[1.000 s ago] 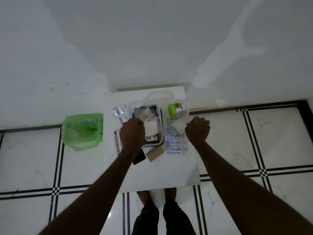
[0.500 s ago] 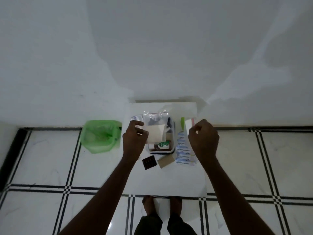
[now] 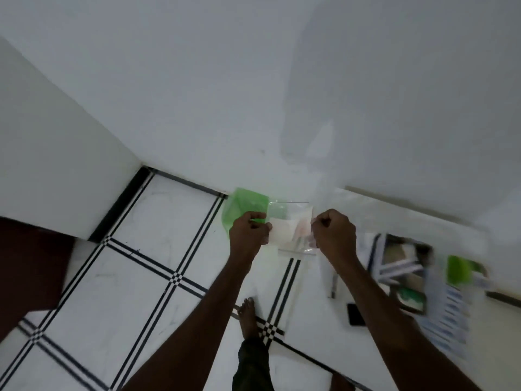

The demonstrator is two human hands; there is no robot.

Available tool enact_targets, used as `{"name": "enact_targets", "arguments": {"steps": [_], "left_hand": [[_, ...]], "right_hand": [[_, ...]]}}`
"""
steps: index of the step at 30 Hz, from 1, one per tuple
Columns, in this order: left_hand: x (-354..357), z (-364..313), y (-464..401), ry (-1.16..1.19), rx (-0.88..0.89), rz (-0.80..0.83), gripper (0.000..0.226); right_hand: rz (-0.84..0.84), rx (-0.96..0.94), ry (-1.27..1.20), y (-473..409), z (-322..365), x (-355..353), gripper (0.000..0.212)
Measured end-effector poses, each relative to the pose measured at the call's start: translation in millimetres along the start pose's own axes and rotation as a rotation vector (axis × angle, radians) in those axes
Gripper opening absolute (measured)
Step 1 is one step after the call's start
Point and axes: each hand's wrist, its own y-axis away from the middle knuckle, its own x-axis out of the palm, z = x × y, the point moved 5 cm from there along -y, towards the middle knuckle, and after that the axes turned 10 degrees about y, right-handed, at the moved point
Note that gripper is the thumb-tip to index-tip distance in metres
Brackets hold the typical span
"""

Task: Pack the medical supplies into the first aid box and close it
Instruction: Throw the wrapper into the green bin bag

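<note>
Both hands hold a clear zip bag (image 3: 290, 227) with pale contents, stretched between them in the air. My left hand (image 3: 249, 231) pinches its left edge and my right hand (image 3: 334, 232) pinches its right edge. The bag hangs off the left side of the white table (image 3: 310, 306), in front of a green bin. The open first aid box (image 3: 400, 266) sits blurred on the table to the right, with items inside. Beside it lie a green-capped bottle (image 3: 461, 270), strips of bandage packets (image 3: 448, 317) and a small dark blister pack (image 3: 355, 314).
A green plastic-lined bin (image 3: 242, 206) stands on the tiled floor against the white wall, left of the table. A dark red surface (image 3: 28, 272) fills the far left. My bare foot (image 3: 249, 314) and trouser leg show below the table edge.
The view swung left, so the table and box slid to the right. Both hands lifted the clear bag off the box and carried it left, toward the green bin.
</note>
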Motion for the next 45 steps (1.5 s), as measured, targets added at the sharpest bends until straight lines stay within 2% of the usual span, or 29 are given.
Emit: {"name": "enact_targets", "arguments": {"steps": [6,11,14,17,20,21,23,25,27,30,31,32,34,40,45], "left_hand": [[-72.8,59.8,-139.0,-0.146,-0.093,-0.058,0.022],[-88.3,148.4,-261.6,-0.313,-0.17,-0.044,0.022],[-84.3,207.9,-325.5,-0.383,-0.27,-0.015,0.02],[-73.3,246.4,-380.9,-0.515,-0.312,0.034,0.009],[-58.2,276.6,-427.7,-0.479,-0.369,0.041,0.011],[-52.1,288.9,-441.3,-0.435,-0.399,0.043,0.013],[-39.8,312.7,-461.0,-0.34,-0.46,0.065,0.026],[-29.9,326.9,-471.9,-0.355,-0.475,0.131,0.022],[-25.6,328.6,-467.8,-0.345,-0.481,0.148,0.014],[-31.0,311.9,-446.7,-0.321,-0.436,0.145,0.017],[-33.1,302.7,-437.2,-0.286,-0.399,0.142,0.027],[-35.6,290.3,-425.3,-0.258,-0.364,0.142,0.036],[-35.7,252.5,-398.2,-0.206,-0.311,0.154,0.037],[-14.5,136.3,-307.9,-0.007,-0.161,0.177,0.021],[31.2,36.6,-200.4,0.24,-0.087,0.233,0.02]], "right_hand": [[0.1,0.109,0.087,-66.6,32.0,154.1,0.016],[0.119,0.246,0.164,-143.4,4.4,291.5,0.023],[0.192,0.367,0.186,-190.6,-39.3,365.7,0.033],[0.208,0.493,0.064,-233.0,-85.0,420.1,0.04],[0.28,0.66,-0.232,-259.6,-108.2,466.7,0.007],[0.282,0.721,-0.307,-266.9,-115.7,481.3,0.002],[0.295,0.784,-0.369,-277.5,-125.3,502.3,0.004],[0.308,0.798,-0.385,-280.0,-130.5,514.9,0.007],[0.332,0.8,-0.391,-274.5,-131.7,515.3,0.008],[0.341,0.779,-0.406,-260.8,-124.4,497.1,0.021],[0.331,0.76,-0.406,-256.1,-118.8,487.5,0.022],[0.315,0.737,-0.405,-250.5,-111.3,473.9,0.018],[0.282,0.682,-0.415,-238.5,-90.3,439.0,0.009],[0.148,0.387,-0.46,-193.4,-6.6,298.1,0.011],[-0.026,0.174,-0.446,-134.8,37.6,144.5,0.013]]}}
